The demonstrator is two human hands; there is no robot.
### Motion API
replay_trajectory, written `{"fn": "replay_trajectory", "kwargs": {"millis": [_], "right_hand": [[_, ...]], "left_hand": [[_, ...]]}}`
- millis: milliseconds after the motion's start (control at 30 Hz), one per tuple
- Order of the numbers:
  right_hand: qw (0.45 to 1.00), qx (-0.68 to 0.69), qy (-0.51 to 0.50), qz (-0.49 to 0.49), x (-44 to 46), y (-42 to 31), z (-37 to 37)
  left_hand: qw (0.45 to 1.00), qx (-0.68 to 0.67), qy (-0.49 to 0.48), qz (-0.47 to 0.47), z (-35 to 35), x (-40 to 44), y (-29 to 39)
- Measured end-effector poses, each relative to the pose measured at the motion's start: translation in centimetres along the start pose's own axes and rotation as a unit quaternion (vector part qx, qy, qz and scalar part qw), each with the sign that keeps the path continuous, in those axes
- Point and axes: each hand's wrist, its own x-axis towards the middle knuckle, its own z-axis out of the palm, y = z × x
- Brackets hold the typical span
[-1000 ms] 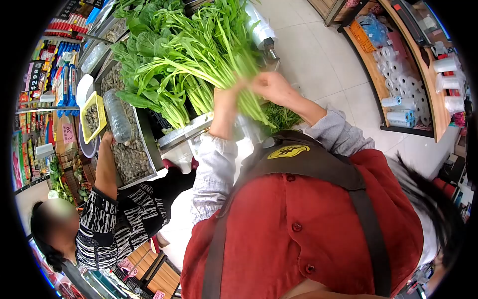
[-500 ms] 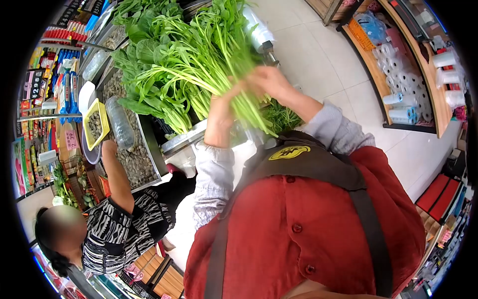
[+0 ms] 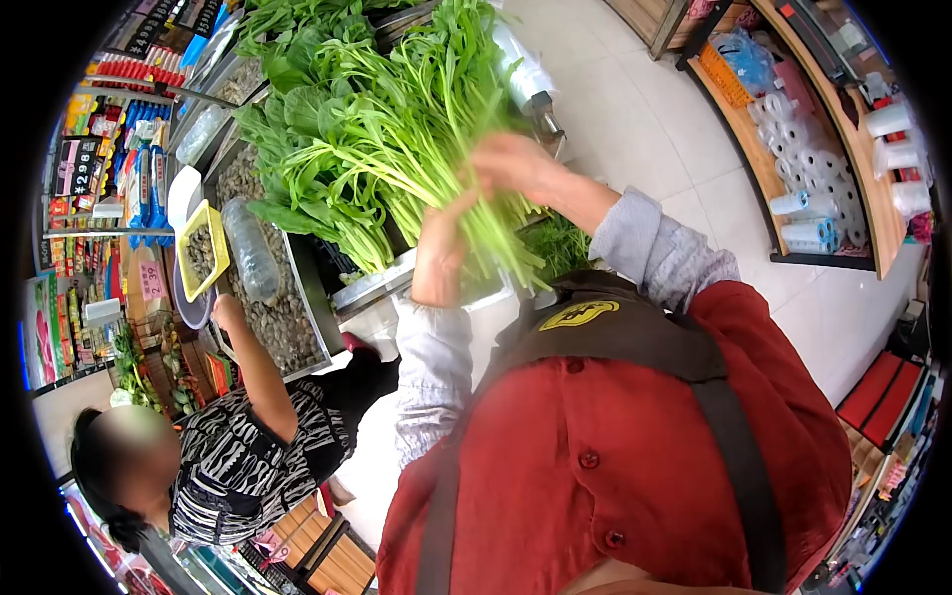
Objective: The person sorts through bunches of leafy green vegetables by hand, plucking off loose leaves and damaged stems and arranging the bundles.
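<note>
Long green leafy stems [image 3: 494,238] hang in a loose bunch between my hands, their cut ends pointing toward my apron. My left hand [image 3: 443,238] is wrapped round the stems from the left side. From the right, my right hand [image 3: 511,164] closes on the same bunch, its fingertips blurred by motion. Under and beyond them lies a heap of leafy greens [image 3: 347,129] on the display stand. Finer green herbs [image 3: 557,243] lie just below my right wrist.
At left, another person [image 3: 248,446] reaches to a yellow basket [image 3: 205,250] over a metal tray of shellfish [image 3: 283,322]. A clear plastic roll [image 3: 521,69] is beyond my right hand. Shelves with bag rolls [image 3: 813,188] stand at right.
My hands and the stems have shifted slightly, with the right hand moving a little left. The yellow basket and the other person appear farther right in view.
</note>
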Motion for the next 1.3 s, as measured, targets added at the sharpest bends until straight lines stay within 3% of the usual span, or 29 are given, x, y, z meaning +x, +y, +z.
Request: {"fn": "replay_trajectory", "kwargs": {"millis": [300,500,600,667,767,800,833,900,933,1000,1033,1100,1167,1233,1300], "right_hand": [[1.0,0.017,0.021,-0.014,0.1,0.4,-0.2],[0.985,0.167,-0.036,-0.013,1.5,1.7,-0.5],[0.992,0.122,0.019,-0.027,1.3,1.3,0.5],[0.962,-0.082,0.133,-0.223,0.7,0.8,1.0],[0.948,-0.173,0.145,-0.225,-0.4,-0.2,0.0],[0.971,-0.151,0.093,-0.158,-1.5,-0.7,-0.2],[0.972,-0.15,0.094,-0.153,-2.7,-1.4,-0.5],[0.921,-0.358,-0.112,-0.099,-5.5,-2.2,-1.9],[0.923,-0.357,-0.113,-0.093,-6.6,-1.8,-2.5],[0.897,-0.381,-0.22,-0.026,-8.6,-1.1,-3.8],[0.898,-0.381,-0.219,-0.021,-9.2,-0.4,-4.8],[0.836,-0.517,-0.176,0.045,-9.0,2.0,-7.1],[0.831,-0.522,-0.178,0.067,-8.8,3.3,-8.7],[0.747,-0.62,-0.166,0.172,-8.6,3.6,-9.0],[0.753,-0.625,-0.161,0.131,-7.3,8.7,-13.1]], "left_hand": [[1.0,-0.016,-0.003,0.003,0.6,0.0,0.3],[1.0,-0.023,-0.012,-0.001,1.0,0.1,1.0],[0.999,-0.034,-0.01,-0.013,0.9,0.0,1.4],[1.0,-0.008,-0.016,-0.018,1.1,-0.3,1.5],[1.0,-0.015,-0.006,-0.013,1.2,-0.7,2.5],[1.0,-0.025,-0.008,-0.014,1.0,-0.9,2.8],[1.0,0.001,-0.004,0.013,0.3,-0.5,3.1],[1.0,0.011,-0.002,-0.024,-0.6,-0.9,3.9],[0.998,-0.029,-0.052,0.012,-0.7,-1.2,4.3],[0.991,-0.069,-0.11,0.021,-0.7,-1.8,5.5],[0.986,-0.094,-0.137,0.027,-0.8,-1.7,5.8],[0.978,-0.12,-0.166,0.036,-0.8,-1.4,7.1],[0.975,-0.134,-0.17,0.049,-0.6,-1.6,7.6],[0.976,-0.124,-0.169,0.059,-0.7,-1.4,7.9],[0.979,-0.113,-0.159,0.06,-0.7,-1.7,8.0]]}}
